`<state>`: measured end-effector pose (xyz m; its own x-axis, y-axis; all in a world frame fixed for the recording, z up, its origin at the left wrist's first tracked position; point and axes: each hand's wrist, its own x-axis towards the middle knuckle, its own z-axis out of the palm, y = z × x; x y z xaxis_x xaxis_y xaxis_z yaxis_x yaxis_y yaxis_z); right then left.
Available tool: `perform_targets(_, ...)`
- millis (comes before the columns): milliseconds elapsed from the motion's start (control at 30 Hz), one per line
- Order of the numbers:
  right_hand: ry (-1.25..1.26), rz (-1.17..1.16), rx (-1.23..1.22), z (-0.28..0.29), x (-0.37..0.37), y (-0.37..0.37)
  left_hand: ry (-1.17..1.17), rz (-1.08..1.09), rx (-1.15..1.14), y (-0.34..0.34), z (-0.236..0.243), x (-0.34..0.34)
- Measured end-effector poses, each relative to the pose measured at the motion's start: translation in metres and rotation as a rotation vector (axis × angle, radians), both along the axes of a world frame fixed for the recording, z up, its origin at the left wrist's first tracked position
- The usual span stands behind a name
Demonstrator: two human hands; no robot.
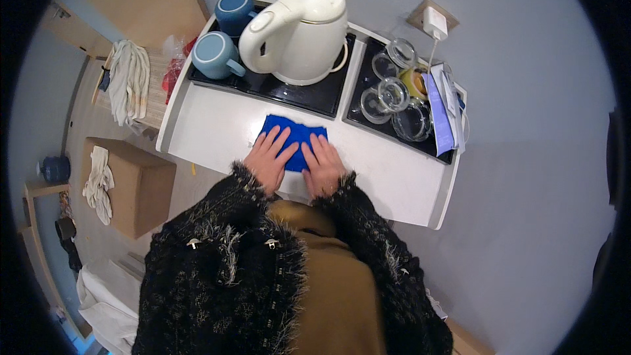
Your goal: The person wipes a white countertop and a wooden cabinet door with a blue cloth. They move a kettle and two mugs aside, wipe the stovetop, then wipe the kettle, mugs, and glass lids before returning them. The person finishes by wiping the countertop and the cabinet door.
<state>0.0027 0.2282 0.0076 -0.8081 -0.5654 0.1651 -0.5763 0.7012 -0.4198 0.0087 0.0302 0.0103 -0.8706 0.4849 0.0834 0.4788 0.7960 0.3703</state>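
A blue cloth (288, 129) lies spread on the white tabletop (217, 118), near its front edge. My left hand (267, 158) rests flat on the cloth's left side with the fingers stretched out. On its right side lies my right hand (322, 165), fingers extended and slightly apart. Both palms are down and neither hand grips anything. Beyond the cloth, a black tray (289, 102) bears a white electric kettle (309, 46) and two upside-down blue mugs, a lighter one (213, 56) and a darker one (234, 16).
A second black tray (378, 121) at the right holds several clear glasses (393, 95) and a purple-and-white packet (442, 115). A charger (434, 23) is plugged into the wall, its cable hanging down. A raised rim (172, 108) borders the tabletop. Left stands a cardboard box (141, 184) with white gloves (98, 184).
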Motion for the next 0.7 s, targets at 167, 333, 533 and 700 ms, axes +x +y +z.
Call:
perform_targets(167,-0.103,0.114,0.014,0.009,0.008,-0.022,-0.094,-0.008,0.028,-0.034,0.008,0.027)
perform_targets(333,-0.016,0.087,0.002,0.004,-0.02,-0.055,-0.025,0.08,0.03,-0.054,0.004,0.006)
perform_targets(533,0.105,-0.02,-0.051,-0.004,-0.037,-0.075,0.075,0.121,0.021,-0.059,0.001,-0.023)
perform_targets(700,0.204,0.014,-0.024,-0.002,-0.02,-0.073,-0.051,0.037,0.055,-0.068,0.024,-0.011)
